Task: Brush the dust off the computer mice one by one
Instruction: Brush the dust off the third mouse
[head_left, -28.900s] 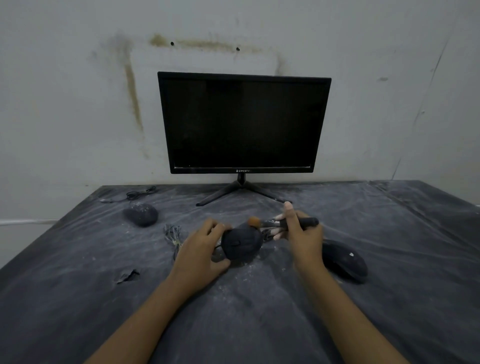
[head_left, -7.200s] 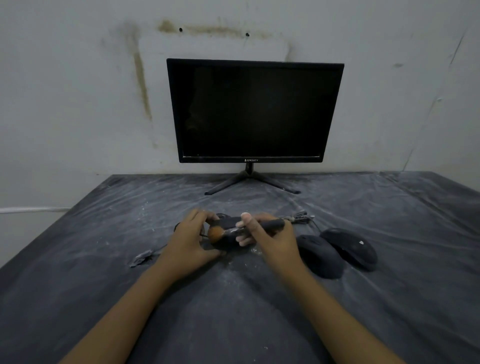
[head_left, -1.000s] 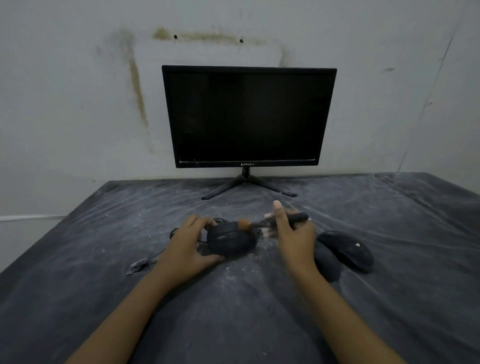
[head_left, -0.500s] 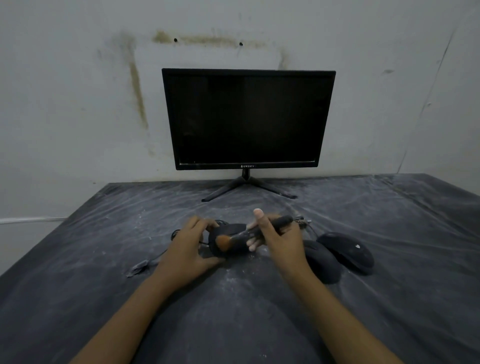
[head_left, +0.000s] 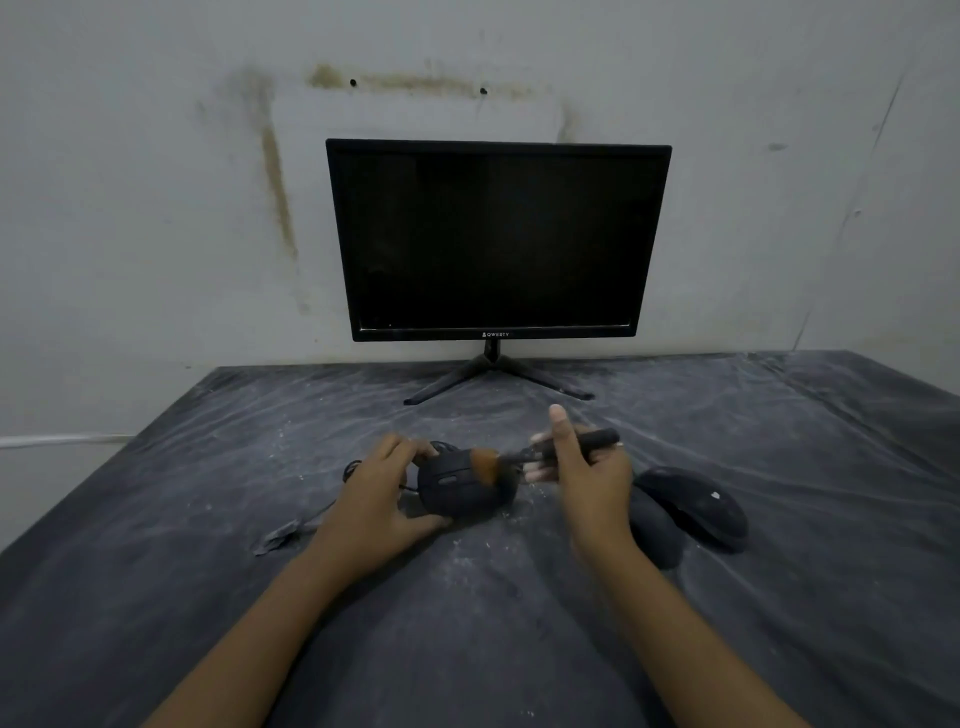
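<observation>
The brush (head_left: 514, 457) has been swept back rightward since half a second ago, and its bristles are now laid on the upper right of the mouse (head_left: 457, 493) at mid-frame. The mouse is clasped from the left by the left hand (head_left: 379, 499), fingers curled over its far edge, thumb beneath. The brush handle is pinched by the right hand (head_left: 587, 478), beside two other mice (head_left: 693, 506).

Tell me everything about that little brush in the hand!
The brush is small, with a slim black handle, a metal-looking collar and a tuft of orange-brown bristles. The right hand grips its handle, so it lies nearly level, bristles pointing left and touching the top of the black mouse that the left hand holds.
</observation>
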